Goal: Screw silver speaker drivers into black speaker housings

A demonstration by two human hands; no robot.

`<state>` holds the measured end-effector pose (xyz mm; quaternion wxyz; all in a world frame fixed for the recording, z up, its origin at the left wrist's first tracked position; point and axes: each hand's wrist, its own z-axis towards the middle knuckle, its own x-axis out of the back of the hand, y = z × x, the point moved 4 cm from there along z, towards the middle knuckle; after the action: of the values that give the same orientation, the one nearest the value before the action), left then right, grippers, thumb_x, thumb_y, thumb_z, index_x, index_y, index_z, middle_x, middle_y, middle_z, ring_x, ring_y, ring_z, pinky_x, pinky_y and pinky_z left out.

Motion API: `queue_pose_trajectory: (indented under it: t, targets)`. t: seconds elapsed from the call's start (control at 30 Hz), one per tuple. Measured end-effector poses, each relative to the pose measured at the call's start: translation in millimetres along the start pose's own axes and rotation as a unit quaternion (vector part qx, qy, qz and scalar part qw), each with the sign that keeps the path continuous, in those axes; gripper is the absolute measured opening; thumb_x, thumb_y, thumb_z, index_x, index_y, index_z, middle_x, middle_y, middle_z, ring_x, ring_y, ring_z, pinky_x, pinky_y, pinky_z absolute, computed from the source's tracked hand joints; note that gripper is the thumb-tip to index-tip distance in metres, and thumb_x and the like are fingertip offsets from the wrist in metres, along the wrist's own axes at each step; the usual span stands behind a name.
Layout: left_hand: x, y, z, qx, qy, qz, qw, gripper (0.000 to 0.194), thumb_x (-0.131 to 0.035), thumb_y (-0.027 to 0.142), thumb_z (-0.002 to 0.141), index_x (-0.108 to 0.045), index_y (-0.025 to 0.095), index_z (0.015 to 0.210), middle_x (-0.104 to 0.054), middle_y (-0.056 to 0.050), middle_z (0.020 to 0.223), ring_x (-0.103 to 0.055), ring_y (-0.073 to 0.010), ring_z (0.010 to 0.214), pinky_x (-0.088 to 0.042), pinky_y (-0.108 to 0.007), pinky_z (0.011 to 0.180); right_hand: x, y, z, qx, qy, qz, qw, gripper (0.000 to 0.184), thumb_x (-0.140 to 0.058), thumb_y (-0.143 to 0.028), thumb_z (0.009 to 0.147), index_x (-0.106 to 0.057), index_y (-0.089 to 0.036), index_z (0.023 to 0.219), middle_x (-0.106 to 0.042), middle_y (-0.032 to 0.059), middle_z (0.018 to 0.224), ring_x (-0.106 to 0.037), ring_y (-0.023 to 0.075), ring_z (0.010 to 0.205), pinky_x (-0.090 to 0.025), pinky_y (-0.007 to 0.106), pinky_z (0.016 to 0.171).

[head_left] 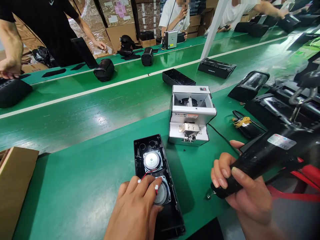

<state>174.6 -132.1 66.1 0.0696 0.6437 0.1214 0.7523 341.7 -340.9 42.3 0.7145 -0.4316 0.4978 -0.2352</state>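
A black speaker panel (140, 151) lies on the green bench in front of me, with two round silver drivers (152, 160) set in it. My left hand (136, 208) rests flat on its near end, fingers spread over the lower driver, beside a red wire with small white connectors (156, 188). My right hand (243, 190) is wrapped around a black electric screwdriver (260, 158), which points down and left, its bit (208, 195) just above the bench, right of the panel.
A white screw feeder box (190, 115) stands behind the panel. Black speaker housings (248, 85) crowd the right side. A cardboard box (13, 186) sits at the left edge. Across the conveyor belt (75, 110), other people handle black speakers (104, 69).
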Motion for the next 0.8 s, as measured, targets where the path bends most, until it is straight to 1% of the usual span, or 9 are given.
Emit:
queue_pose_trajectory:
  t: [0.1,0.2,0.33,0.5,0.63,0.7,0.8]
  targets:
    - [0.4,1.5,-1.7,0.002,0.002,-0.005,1.0,0.052,-0.061,0.011,0.089,-0.062,0.033,0.135,-0.076,0.004,0.122,-0.067,-0.021,0.094,-0.046,-0.036,0.079,0.3,-0.5,-0.9,-0.002,0.005,0.0,1.0,0.044,-0.066,-0.026,0.099,-0.055,-0.037,0.14,-0.055,-0.0032,0.073,-0.053,0.0132,0.054,-0.053,0.026,0.05]
    - [-1.7,0.6,-4.2,0.027,0.004,-0.016,1.0,0.05,-0.059,0.011,0.09,-0.062,0.034,0.135,-0.075,0.005,0.124,-0.067,-0.0212,0.097,-0.046,-0.037,0.081,1.7,-0.1,-1.5,-0.004,0.009,-0.002,1.0,0.046,-0.066,-0.026,0.099,-0.054,-0.037,0.141,-0.055,-0.0033,0.073,-0.052,0.0136,0.054,-0.052,0.027,0.05]
    - [-2.8,-0.3,-5.0,0.026,0.007,-0.019,0.999,0.05,-0.056,0.011,0.092,-0.061,0.034,0.136,-0.075,0.004,0.124,-0.067,-0.0218,0.097,-0.047,-0.039,0.082,2.5,0.1,-1.0,-0.005,0.01,-0.008,1.0,0.047,-0.066,-0.027,0.099,-0.053,-0.036,0.143,-0.054,-0.0037,0.072,-0.051,0.0137,0.053,-0.051,0.027,0.048]
    - [-1.0,0.4,-3.2,0.005,-0.01,-0.004,1.0,0.051,-0.058,0.011,0.091,-0.06,0.032,0.137,-0.075,0.003,0.125,-0.068,-0.0225,0.095,-0.048,-0.038,0.078,1.1,0.4,-0.6,-0.006,0.006,-0.01,1.0,0.044,-0.065,-0.027,0.1,-0.055,-0.038,0.141,-0.055,-0.0037,0.073,-0.052,0.0132,0.053,-0.052,0.027,0.048]
    - [-0.6,1.5,-2.5,0.019,-0.009,-0.003,1.0,0.05,-0.057,0.009,0.09,-0.063,0.032,0.134,-0.075,0.002,0.124,-0.067,-0.0226,0.097,-0.049,-0.038,0.079,0.8,1.3,0.0,-0.007,0.006,-0.006,1.0,0.043,-0.066,-0.026,0.099,-0.055,-0.037,0.14,-0.055,-0.0035,0.073,-0.052,0.0134,0.053,-0.052,0.027,0.048]
    - [-1.4,3.4,-1.7,0.009,-0.02,0.017,1.0,0.051,-0.059,0.01,0.089,-0.064,0.031,0.135,-0.075,0.002,0.125,-0.068,-0.0231,0.098,-0.05,-0.039,0.079,1.0,1.3,0.4,-0.01,0.007,-0.005,1.0,0.044,-0.066,-0.026,0.099,-0.055,-0.037,0.14,-0.055,-0.0033,0.073,-0.053,0.0137,0.053,-0.052,0.027,0.049]
    - [-3.1,4.5,-0.1,-0.013,-0.046,0.091,0.995,0.051,-0.064,0.016,0.09,-0.065,0.027,0.14,-0.076,-0.003,0.127,-0.069,-0.0263,0.098,-0.053,-0.041,0.081,0.9,-0.1,-0.6,-0.004,0.008,-0.009,1.0,0.044,-0.066,-0.026,0.099,-0.055,-0.037,0.14,-0.055,-0.0034,0.073,-0.053,0.0138,0.053,-0.052,0.027,0.049]
